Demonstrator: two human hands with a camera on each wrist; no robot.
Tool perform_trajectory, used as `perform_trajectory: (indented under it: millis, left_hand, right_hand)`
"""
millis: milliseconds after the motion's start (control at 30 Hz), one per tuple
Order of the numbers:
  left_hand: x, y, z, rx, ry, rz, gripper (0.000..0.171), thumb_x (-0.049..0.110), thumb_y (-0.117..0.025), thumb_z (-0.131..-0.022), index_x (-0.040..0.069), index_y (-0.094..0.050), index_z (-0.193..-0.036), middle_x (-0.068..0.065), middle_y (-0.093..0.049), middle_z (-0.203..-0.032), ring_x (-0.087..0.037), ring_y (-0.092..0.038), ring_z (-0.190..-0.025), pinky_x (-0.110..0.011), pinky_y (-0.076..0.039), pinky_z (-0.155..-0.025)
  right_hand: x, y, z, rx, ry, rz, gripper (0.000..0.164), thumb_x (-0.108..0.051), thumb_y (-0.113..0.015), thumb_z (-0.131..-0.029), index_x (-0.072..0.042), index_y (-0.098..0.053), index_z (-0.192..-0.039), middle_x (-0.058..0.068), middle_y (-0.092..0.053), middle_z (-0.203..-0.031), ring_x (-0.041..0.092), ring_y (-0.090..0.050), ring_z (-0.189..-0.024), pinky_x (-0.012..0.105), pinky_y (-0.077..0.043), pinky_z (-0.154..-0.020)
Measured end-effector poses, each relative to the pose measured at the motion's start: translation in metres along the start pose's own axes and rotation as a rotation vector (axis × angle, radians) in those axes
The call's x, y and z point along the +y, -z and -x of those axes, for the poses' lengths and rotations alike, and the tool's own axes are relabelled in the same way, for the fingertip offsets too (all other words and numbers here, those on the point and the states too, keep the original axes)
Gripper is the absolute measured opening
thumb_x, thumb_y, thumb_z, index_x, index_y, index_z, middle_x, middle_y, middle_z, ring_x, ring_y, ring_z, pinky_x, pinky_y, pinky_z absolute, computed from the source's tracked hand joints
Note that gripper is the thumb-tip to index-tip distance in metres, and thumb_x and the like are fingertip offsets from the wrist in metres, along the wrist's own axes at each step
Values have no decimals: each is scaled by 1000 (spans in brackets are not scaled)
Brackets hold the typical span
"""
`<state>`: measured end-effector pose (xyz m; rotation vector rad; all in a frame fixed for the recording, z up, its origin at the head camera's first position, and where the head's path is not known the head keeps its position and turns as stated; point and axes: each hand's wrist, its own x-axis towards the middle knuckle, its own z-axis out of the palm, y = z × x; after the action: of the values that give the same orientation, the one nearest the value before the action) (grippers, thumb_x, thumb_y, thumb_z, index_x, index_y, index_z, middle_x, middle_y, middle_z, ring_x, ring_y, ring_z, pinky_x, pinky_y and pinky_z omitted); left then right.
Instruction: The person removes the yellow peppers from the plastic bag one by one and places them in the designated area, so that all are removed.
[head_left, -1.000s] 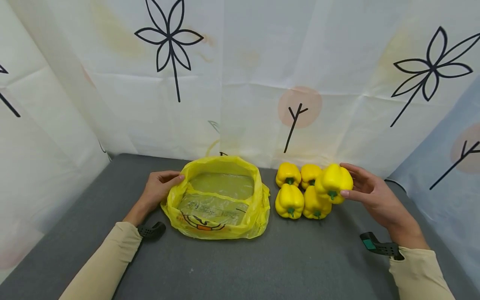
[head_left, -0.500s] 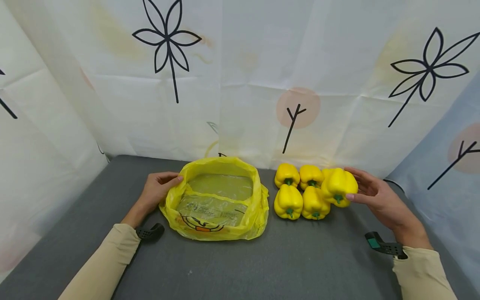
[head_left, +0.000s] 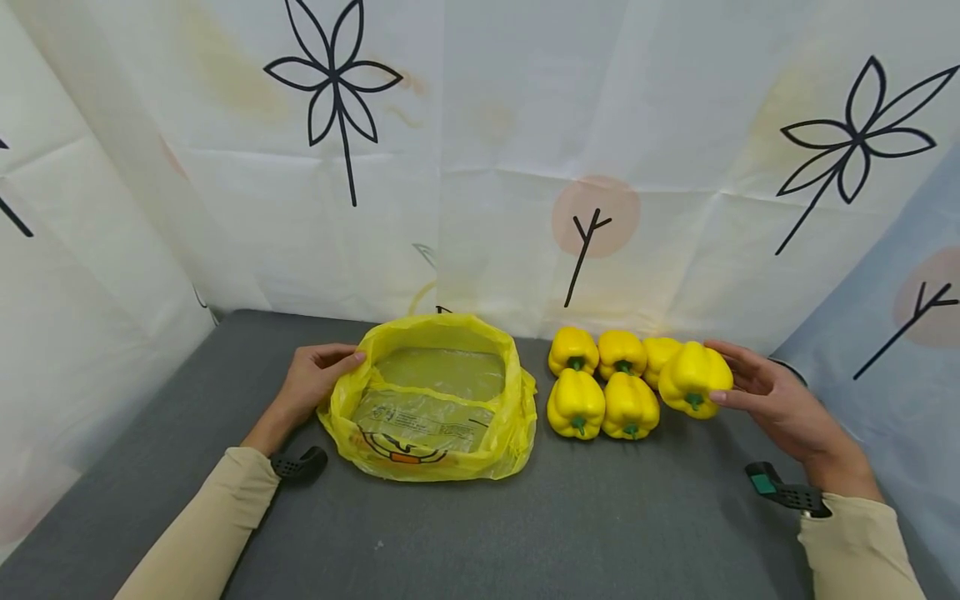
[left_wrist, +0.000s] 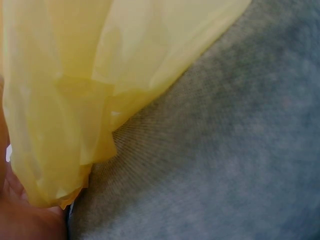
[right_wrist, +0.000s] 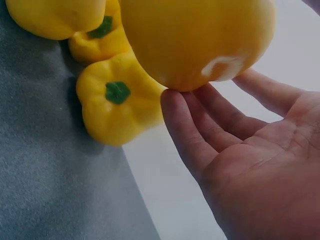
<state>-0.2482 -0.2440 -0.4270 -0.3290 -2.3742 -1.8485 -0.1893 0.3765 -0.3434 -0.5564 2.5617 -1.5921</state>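
My right hand [head_left: 780, 408] holds a yellow bell pepper [head_left: 692, 379] between thumb and fingers at the right end of the group. The right wrist view shows the fingertips against the underside of this pepper [right_wrist: 200, 40], which looks raised off the table. Several more yellow bell peppers [head_left: 576, 404] stand to its left in two rows, green stems facing me; one at the back [head_left: 658, 357] is partly hidden behind the held one. My left hand [head_left: 317, 379] pinches the left rim of a yellow plastic bag [head_left: 427, 462], whose mouth is spread wide. Thin yellow film [left_wrist: 60, 125] fills part of the left wrist view.
The grey table [head_left: 480, 542] carries the bag and the peppers. A white printed cloth [head_left: 480, 233] hangs right behind them, with further cloth on both sides. Black straps [head_left: 787, 494] sit on both wrists.
My right hand has moved right and slightly down with the held pepper, uncovering more of the peppers behind it. The left hand and the bag stay in place.
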Motion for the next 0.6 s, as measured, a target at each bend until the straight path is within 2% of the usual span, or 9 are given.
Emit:
perform_trajectory:
  millis: [233,600]
  left_hand:
    - [-2,1,0,3,-15,-5,39,20,-68,-101,-11,-67,-125,9,-73,-102,-8,-69,-88,-25,-59,-75]
    - [-3,0,0,3,-7,-22,39,21,-68,-101,-9,-67,-125,5,-73,-104,-8,-69,-90,-25,-59,-77]
  right_hand:
    - [6,7,2,-43,-8,-7,64,4,-54,-103,-7,-29,-160,-18,-41,-146,-8,-47,-125,12,-45,-90]
    - [10,10,3,-89,-23,-6,64,4,-54,-102,-10,-31,-160,-20,-42,-145,-6,-50,-123,14,-47,-89]
